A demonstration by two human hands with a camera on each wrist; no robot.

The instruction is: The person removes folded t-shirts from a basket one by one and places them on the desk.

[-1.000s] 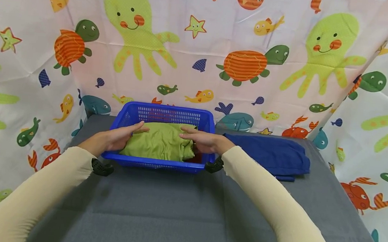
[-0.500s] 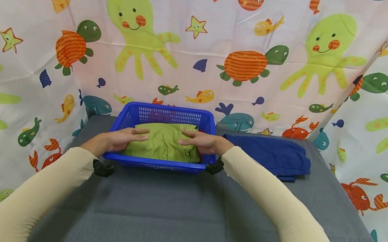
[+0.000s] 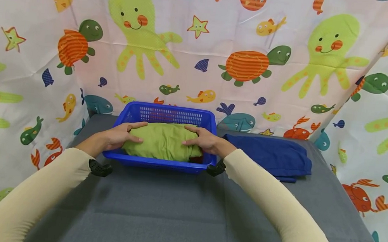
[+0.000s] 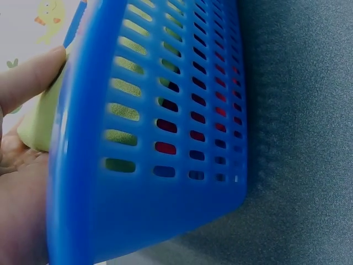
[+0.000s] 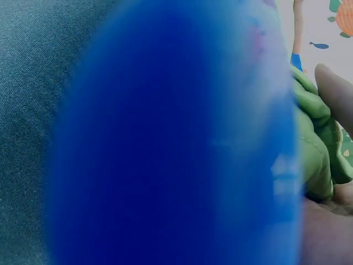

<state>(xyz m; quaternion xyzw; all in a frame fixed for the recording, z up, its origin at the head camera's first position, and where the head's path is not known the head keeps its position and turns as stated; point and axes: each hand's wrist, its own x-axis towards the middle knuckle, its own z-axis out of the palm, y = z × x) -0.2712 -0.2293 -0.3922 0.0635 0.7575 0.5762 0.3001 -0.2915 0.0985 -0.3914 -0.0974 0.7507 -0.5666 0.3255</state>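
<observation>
A folded light-green cloth point(image 3: 164, 141) lies in a blue plastic basket point(image 3: 156, 164) with slotted walls. My left hand point(image 3: 117, 135) grips the cloth's left end, thumb on top and fingers at its edge. In the left wrist view the fingers reach in beneath the green fabric point(image 4: 37, 124). At the opposite end my right hand point(image 3: 209, 141) holds the cloth between thumb and fingers; its fingertips are hidden by the fabric. Something red point(image 4: 165, 147) shows through the slots, below the green cloth. The basket's rim point(image 5: 165, 143) blocks much of the right wrist view.
Right of the basket, a folded dark-blue cloth point(image 3: 271, 155) lies on the grey-covered table point(image 3: 157, 211). Behind stands a white curtain point(image 3: 204, 52) printed with sea animals, and it continues along both sides.
Both hands have gone from lying along the green cloth to gripping its two ends. The cloth now bulges in the middle, and its right end has drawn in slightly.
</observation>
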